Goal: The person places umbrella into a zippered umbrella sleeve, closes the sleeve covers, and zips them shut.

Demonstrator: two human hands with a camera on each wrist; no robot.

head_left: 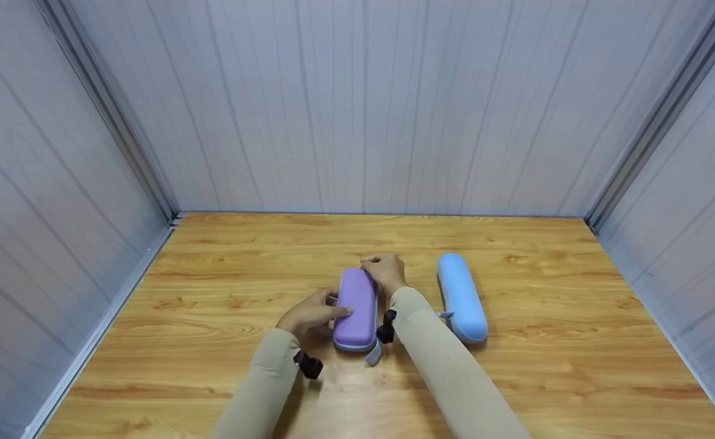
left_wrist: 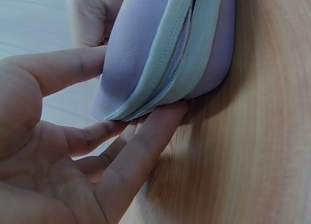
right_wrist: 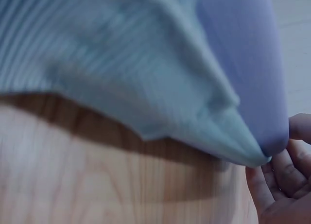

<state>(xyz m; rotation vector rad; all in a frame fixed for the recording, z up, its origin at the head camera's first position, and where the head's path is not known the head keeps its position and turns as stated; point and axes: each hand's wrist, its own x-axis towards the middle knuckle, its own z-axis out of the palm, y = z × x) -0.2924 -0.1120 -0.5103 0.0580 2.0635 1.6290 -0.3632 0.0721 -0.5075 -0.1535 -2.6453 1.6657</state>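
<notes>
A purple hard-shell zip case lies lengthwise on the wooden table. My left hand holds its left side, thumb on the lid and fingers along the lower edge. In the left wrist view, the pale zip band runs between the two shells and has a narrow dark gap near the top. My right hand has its fingers curled at the case's far right corner; the right wrist view shows them touching that end. Whether they pinch a zip pull is hidden. A grey fabric tab sticks out at the near right corner.
A light blue zip case lies to the right of my right forearm, with a small grey tab on its left side. White panel walls close off the table at the back and both sides.
</notes>
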